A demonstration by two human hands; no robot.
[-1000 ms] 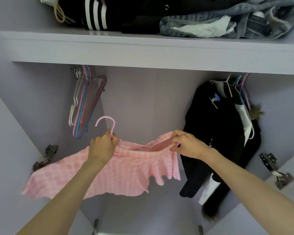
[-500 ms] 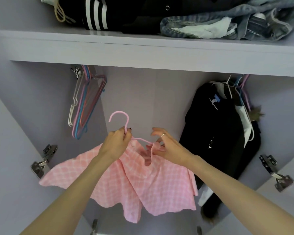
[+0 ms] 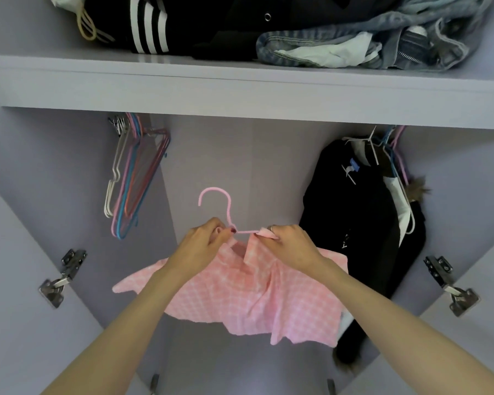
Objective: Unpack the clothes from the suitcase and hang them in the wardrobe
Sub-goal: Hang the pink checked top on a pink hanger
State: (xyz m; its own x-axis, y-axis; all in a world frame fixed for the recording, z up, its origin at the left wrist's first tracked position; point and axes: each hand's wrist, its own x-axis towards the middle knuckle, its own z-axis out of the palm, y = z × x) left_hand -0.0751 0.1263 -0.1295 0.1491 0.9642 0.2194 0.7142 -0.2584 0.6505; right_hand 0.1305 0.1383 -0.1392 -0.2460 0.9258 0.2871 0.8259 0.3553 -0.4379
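While both hands pinch it, pink checked garment (image 3: pixel 248 292) drapes crumpled.

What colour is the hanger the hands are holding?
Pink. The hanger shows best in the head view, its hook sticking up above the pink checked garment.

Folded jeans (image 3: pixel 368 44) and a striped black garment (image 3: pixel 154 24) lie on the shelf (image 3: pixel 240 89); door hinges (image 3: pixel 62 276) sit lower left and right.

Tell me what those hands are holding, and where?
Both grip a pink shirt on a pink hanger: left hand at the neck, right hand at the shoulder.
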